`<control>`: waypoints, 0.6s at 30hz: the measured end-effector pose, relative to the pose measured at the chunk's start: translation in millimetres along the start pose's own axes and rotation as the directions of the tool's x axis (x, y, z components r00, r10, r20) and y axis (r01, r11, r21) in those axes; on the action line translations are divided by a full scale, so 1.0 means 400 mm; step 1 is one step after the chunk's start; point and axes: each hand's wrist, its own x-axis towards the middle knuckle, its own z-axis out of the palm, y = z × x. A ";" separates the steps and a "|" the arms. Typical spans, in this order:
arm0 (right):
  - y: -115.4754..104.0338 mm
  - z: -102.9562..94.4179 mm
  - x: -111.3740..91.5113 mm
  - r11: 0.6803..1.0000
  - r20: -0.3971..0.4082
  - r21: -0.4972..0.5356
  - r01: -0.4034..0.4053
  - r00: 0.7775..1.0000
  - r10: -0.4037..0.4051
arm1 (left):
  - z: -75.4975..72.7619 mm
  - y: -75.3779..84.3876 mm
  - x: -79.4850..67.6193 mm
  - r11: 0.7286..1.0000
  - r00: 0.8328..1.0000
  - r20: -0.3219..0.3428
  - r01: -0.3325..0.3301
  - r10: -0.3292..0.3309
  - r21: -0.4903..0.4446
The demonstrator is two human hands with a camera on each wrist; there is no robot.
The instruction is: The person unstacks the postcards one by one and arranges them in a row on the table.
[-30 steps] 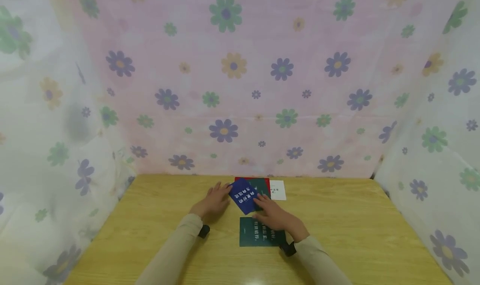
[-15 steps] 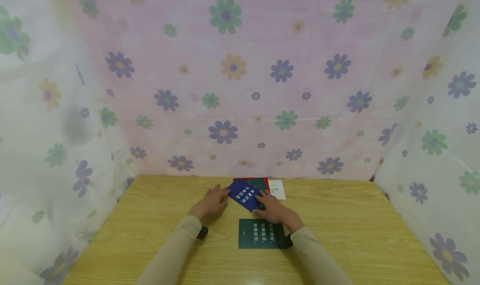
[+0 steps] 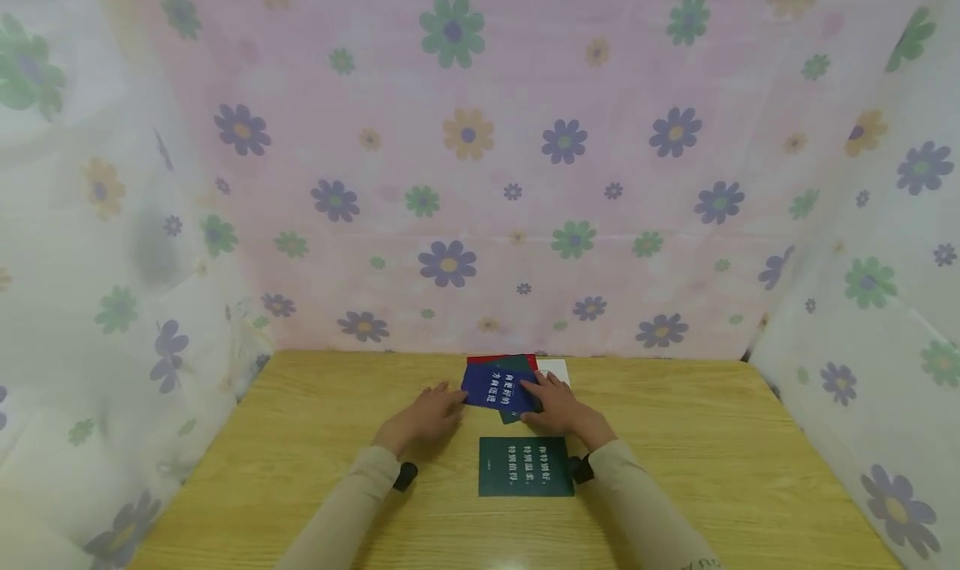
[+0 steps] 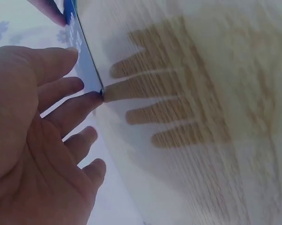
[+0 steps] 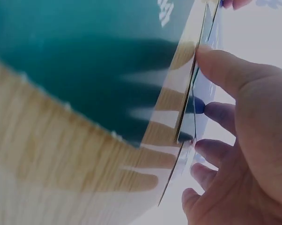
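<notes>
A blue card (image 3: 491, 387) with white lettering lies over a dark green card (image 3: 510, 417), near the back of the table. Beneath these, a red card (image 3: 483, 359) shows as a strip, and part of a white card (image 3: 553, 366) sticks out to the right. My left hand (image 3: 420, 420) touches the blue card's left edge with its fingertips; the left wrist view shows the fingers (image 4: 70, 115) loosely extended. My right hand (image 3: 562, 407) rests at the card's right end, thumb and fingertips (image 5: 211, 112) against the stacked card edges. Its fingertips partly hide that end.
Another dark green card (image 3: 525, 467) with white lettering lies nearer to me on the wooden table (image 3: 705, 470). A flower-patterned cloth (image 3: 480, 178) stands behind the table and along both sides. Dark wrist devices sit under both sleeves.
The blue card has turned from a steep tilt to nearly level across the stack. My right hand has shifted slightly right and away from me; the left fingertips have moved slightly down along its edge.
</notes>
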 end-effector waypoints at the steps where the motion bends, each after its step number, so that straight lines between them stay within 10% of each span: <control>1: 0.004 0.000 0.000 1.000 0.002 0.001 -0.004 1.000 0.004 | 0.002 0.002 0.000 1.000 1.000 -0.003 -0.005 0.005 -0.014; 11: 0.055 -0.035 0.004 0.999 -0.001 0.043 0.014 1.000 -0.014 | -0.008 -0.031 0.053 0.988 0.997 -0.061 -0.046 0.038 -0.148; 18: 0.086 -0.045 0.014 0.998 0.033 0.055 -0.027 0.999 0.025 | -0.013 -0.062 0.082 0.998 0.999 -0.027 0.043 -0.044 -0.047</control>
